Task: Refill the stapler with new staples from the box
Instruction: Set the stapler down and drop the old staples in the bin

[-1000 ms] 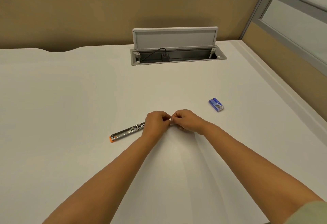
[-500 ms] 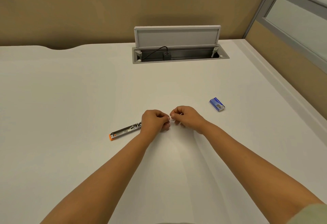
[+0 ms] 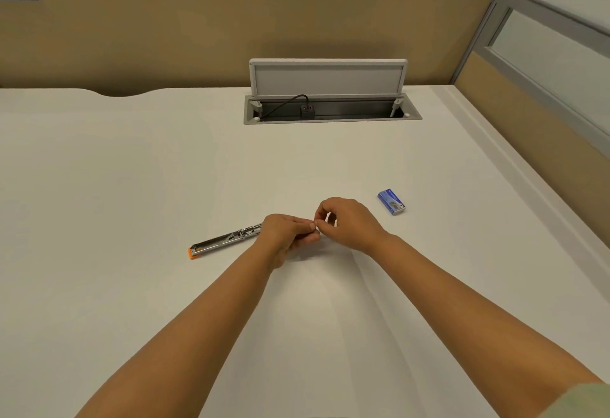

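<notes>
- The stapler [image 3: 227, 240] lies flat on the white desk [image 3: 132, 170], left of centre and slanted, with its near-left end lower in the view than its far-right end.
- Its visible part is a long, narrow bar of shiny metal with an open channel along the top; a small orange tip caps the near-left end.
- The far-right end of the stapler runs under the left hand [image 3: 285, 236], so that end is hidden.
- The left hand is curled closed with its knuckles up, resting over the stapler's end; whether it actually grips the metal cannot be told.
- The right hand [image 3: 350, 223] sits just beside the left, thumb and forefinger pinched together and meeting the left fingertips; something tiny and pale shows at the pinch, too small to identify.
- The staple box [image 3: 391, 201] is a small blue carton with a pale picture on its upper face, lying on the desk to the right of the right hand and apart from it.
- Farther back, a grey cable hatch [image 3: 330, 81] stands open in the desk, with a black plug [image 3: 307, 110] and cord inside.
- Tan partition panels [image 3: 198, 28] close off the back and right side of the desk.
</notes>
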Demonstrator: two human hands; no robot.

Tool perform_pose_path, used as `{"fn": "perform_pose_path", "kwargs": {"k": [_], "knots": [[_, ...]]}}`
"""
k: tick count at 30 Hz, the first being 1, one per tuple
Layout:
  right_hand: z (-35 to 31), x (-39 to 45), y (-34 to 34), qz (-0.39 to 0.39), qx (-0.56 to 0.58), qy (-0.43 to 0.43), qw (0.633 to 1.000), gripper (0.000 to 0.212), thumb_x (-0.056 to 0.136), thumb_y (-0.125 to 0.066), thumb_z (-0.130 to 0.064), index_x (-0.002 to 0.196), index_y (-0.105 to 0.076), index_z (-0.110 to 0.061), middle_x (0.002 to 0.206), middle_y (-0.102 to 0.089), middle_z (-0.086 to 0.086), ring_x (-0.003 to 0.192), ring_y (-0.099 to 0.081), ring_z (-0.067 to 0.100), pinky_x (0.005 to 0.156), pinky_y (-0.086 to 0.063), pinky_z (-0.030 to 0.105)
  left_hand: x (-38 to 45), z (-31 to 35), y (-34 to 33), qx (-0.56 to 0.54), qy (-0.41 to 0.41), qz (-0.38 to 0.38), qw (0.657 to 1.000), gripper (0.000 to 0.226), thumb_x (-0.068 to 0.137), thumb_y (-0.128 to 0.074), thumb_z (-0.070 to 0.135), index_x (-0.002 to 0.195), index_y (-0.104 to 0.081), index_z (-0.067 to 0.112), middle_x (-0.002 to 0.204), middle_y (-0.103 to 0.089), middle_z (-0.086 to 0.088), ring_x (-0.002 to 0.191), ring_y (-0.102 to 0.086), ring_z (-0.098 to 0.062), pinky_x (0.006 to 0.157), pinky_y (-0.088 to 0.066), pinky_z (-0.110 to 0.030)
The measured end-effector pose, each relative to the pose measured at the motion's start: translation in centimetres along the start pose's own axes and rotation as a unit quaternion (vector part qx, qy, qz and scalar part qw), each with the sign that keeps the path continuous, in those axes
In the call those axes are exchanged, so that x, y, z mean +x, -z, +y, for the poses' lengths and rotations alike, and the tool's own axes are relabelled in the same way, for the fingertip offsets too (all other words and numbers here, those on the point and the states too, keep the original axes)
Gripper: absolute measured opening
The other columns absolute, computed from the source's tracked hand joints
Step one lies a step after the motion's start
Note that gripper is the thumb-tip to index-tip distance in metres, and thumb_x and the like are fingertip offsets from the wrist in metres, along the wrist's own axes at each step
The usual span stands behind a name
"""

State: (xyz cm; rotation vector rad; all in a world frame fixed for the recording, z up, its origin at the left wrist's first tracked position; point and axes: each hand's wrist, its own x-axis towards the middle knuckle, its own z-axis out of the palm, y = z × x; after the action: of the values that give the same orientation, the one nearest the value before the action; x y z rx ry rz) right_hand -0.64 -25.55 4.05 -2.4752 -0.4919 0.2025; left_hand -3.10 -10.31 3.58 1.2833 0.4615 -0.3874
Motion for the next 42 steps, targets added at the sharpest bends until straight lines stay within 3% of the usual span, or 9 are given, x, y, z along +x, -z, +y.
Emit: {"fn": "perform_pose_path", "kwargs": {"k": [3, 5, 7, 11, 15, 19, 30, 34, 42], "knots": [[0.8, -0.5, 0.5, -0.005, -0.015, 0.001, 1.000, 0.009, 0.081, -0.055, -0.028, 0.073, -0.055, -0.029, 0.078, -0.057, -0.015, 0.067, -0.054, 0.009, 0.059, -0.037, 0.021, -0.2, -0.7, -1.0, -0.001, -0.026, 0.000, 1.000, 0.018, 0.084, -0.059, -0.009, 0.099, -0.064, -0.017, 0.072, -0.067, -0.017, 0.052, -0.069, -0.012, 0.060, -0.059, -0.018], [1.2, -0.8, 0.6, 0.023, 0.014, -0.024, 0.999, 0.009, 0.082, -0.054, -0.027, 0.075, -0.058, -0.026, 0.079, -0.058, -0.015, 0.064, -0.053, 0.007, 0.060, -0.040, 0.023, 0.0, -1.6, -1.7, 0.127, -0.100, 0.067, 0.985, 0.022, 0.084, -0.058, -0.003, 0.104, -0.066, -0.009, 0.075, -0.069, -0.012, 0.058, -0.068, -0.012, 0.063, -0.056, -0.019], [1.7, -1.3, 0.7, 0.048, 0.066, -0.068, 0.994, 0.011, 0.084, -0.053, -0.024, 0.080, -0.062, -0.019, 0.081, -0.061, -0.013, 0.066, -0.055, 0.010, 0.065, -0.046, 0.028, -0.1, -2.8, -2.0, 0.297, -0.195, 0.129, 0.926, 0.026, 0.085, -0.056, 0.003, 0.108, -0.067, 0.001, 0.096, -0.070, -0.010, 0.082, -0.068, -0.020, 0.077, -0.052, -0.024], [2.4, -3.0, 1.1, 0.069, 0.109, -0.131, 0.983, 0.014, 0.086, -0.053, -0.023, 0.086, -0.064, -0.013, 0.087, -0.064, -0.008, 0.071, -0.056, 0.012, 0.072, -0.049, 0.031, -0.3, -6.0, -1.7, 0.505, -0.324, 0.052, 0.799, 0.035, 0.089, -0.054, 0.013, 0.123, -0.059, 0.005, 0.132, -0.051, -0.011, 0.123, -0.045, -0.025, 0.099, -0.027, -0.019], [2.6, -5.2, 1.7, 0.120, 0.157, -0.202, 0.959, 0.019, 0.087, -0.053, -0.022, 0.089, -0.063, -0.006, 0.086, -0.063, -0.001, 0.078, -0.058, 0.016, 0.068, -0.045, 0.027, 0.7, -6.4, -2.4, 0.615, -0.366, 0.003, 0.698, 0.047, 0.094, -0.046, 0.028, 0.135, -0.046, 0.008, 0.146, -0.040, -0.014, 0.136, -0.033, -0.028, 0.114, -0.022, -0.034], [2.6, -8.2, 1.8, 0.174, 0.192, -0.254, 0.932, 0.022, 0.086, -0.054, -0.021, 0.089, -0.064, -0.001, 0.085, -0.063, 0.005, 0.078, -0.059, 0.019, 0.068, -0.044, 0.028, 1.0, -6.5, -2.9, 0.670, -0.371, -0.014, 0.643, 0.052, 0.095, -0.038, 0.037, 0.139, -0.038, 0.009, 0.150, -0.032, -0.013, 0.140, -0.025, -0.027, 0.115, -0.018, -0.040], [3.8, -21.3, 2.3, 0.352, 0.273, -0.375, 0.813, 0.015, 0.085, -0.056, -0.020, 0.071, -0.059, -0.018, 0.081, -0.062, -0.009, 0.070, -0.060, 0.008, 0.066, -0.046, 0.025, -3.1, -11.3, -10.1, 0.647, -0.469, -0.177, 0.574, 0.048, 0.092, -0.038, 0.039, 0.126, -0.047, 0.007, 0.138, -0.045, -0.015, 0.127, -0.039, -0.032, 0.107, -0.026, -0.041], [4.2, -25.5, 2.0, 0.407, 0.305, -0.408, 0.758, 0.009, 0.086, -0.055, -0.017, 0.084, -0.062, -0.012, 0.080, -0.061, -0.007, 0.068, -0.058, 0.006, 0.062, -0.046, 0.019, -4.7, -13.3, -12.2, 0.653, -0.484, -0.220, 0.539, 0.054, 0.092, -0.034, 0.045, 0.132, -0.043, 0.010, 0.144, -0.040, -0.013, 0.133, -0.034, -0.030, 0.112, -0.023, -0.044], [4.2, -29.9, 1.2, 0.493, 0.320, -0.429, 0.686, 0.016, 0.088, -0.054, -0.016, 0.074, -0.061, -0.016, 0.076, -0.060, -0.003, 0.066, -0.055, 0.008, 0.060, -0.045, 0.020, -6.9, -15.5, -15.1, 0.667, -0.485, -0.298, 0.481, 0.062, 0.093, -0.026, 0.050, 0.143, -0.028, 0.014, 0.156, -0.021, -0.011, 0.145, -0.014, -0.028, 0.116, -0.011, -0.049]]}}
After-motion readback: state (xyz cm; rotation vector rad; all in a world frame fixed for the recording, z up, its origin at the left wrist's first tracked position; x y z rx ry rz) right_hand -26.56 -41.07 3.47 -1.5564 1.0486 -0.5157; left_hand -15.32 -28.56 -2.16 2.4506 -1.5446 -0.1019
